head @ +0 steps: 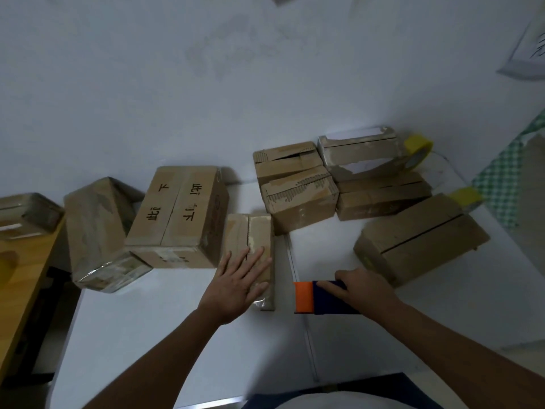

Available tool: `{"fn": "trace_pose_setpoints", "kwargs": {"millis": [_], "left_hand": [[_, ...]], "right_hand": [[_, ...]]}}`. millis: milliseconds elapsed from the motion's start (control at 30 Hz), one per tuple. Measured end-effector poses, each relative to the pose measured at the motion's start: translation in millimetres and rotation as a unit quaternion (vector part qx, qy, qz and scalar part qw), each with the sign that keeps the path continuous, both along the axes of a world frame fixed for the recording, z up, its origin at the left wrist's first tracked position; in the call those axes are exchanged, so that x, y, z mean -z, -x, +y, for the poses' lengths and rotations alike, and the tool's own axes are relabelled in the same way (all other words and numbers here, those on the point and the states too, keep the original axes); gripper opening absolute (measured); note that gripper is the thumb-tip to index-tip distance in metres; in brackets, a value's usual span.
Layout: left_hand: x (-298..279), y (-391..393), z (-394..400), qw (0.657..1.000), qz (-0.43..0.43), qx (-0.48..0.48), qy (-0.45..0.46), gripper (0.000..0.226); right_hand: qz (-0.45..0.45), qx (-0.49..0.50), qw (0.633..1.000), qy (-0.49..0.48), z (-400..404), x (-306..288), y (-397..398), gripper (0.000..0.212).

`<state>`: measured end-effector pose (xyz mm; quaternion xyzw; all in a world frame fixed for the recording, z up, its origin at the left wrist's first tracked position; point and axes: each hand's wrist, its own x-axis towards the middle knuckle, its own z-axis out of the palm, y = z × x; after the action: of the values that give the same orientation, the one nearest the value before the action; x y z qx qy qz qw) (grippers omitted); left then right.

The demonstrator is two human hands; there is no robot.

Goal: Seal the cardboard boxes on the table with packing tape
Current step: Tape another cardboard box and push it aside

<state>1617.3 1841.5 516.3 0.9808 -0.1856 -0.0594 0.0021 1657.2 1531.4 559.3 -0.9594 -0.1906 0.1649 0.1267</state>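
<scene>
Several cardboard boxes stand on a white table [165,326]. My left hand [239,283] lies flat with spread fingers on the near end of a small narrow box [253,231] in the middle. To its right my right hand [364,290] rests on an orange and dark blue tool [309,297] lying on the table, fingers bent over its blue part. A yellow tape roll [418,152] sits at the back right behind the boxes. A second yellow roll [467,196] peeks out behind the large box [418,240] on the right.
A box with black printed characters [180,214] and a tape-wrapped box [97,231] stand left of the small box. Stacked worn boxes [298,187] sit at the back by the white wall. A wooden desk [20,278] adjoins on the left, a green checked cloth [501,172] on the right.
</scene>
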Motion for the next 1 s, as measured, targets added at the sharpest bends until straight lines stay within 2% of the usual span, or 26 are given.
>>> {"fn": "trace_pose_setpoints", "kwargs": {"millis": [100, 200, 267, 333, 400, 533, 633, 800, 1000], "left_hand": [[1.7, 5.8, -2.2, 0.999, -0.005, -0.036, 0.021, 0.058], [-7.0, 1.8, -9.8, 0.998, -0.041, -0.03, 0.026, 0.056], [-7.8, -1.9, -13.6, 0.997, -0.061, 0.014, 0.041, 0.044], [-2.7, -3.4, -15.1, 0.993, -0.06, 0.038, 0.093, 0.029], [3.5, -1.1, -15.8, 0.988, -0.053, 0.019, 0.142, 0.026], [7.9, 6.5, -22.7, 0.985, -0.061, -0.036, 0.16, 0.024], [10.9, 13.0, -30.9, 0.986, -0.068, -0.073, 0.137, 0.027], [9.9, 12.9, -35.2, 0.988, -0.066, -0.081, 0.114, 0.032], [11.2, 16.7, -30.4, 0.987, -0.057, -0.073, 0.134, 0.026]], "right_hand": [[0.042, 0.01, 0.999, 0.013, 7.0, -6.8, -6.3, 0.06], [0.046, 0.014, 0.999, 0.022, 9.4, -14.8, -12.3, 0.058], [0.048, 0.005, 0.998, 0.035, 9.8, -20.5, -13.7, 0.054], [0.057, -0.01, 0.997, 0.042, 10.1, -26.3, -13.5, 0.048], [0.057, -0.023, 0.997, 0.053, 10.8, -30.9, -12.2, 0.045], [0.03, -0.028, 0.997, 0.068, 16.1, -29.4, -7.4, 0.045], [-0.002, -0.023, 0.996, 0.088, 25.5, -22.6, -6.1, 0.049], [0.012, -0.006, 0.996, 0.088, 42.4, -6.7, -7.1, 0.055], [0.025, 0.052, 0.993, 0.106, 21.0, 18.7, -20.2, 0.043]]}}
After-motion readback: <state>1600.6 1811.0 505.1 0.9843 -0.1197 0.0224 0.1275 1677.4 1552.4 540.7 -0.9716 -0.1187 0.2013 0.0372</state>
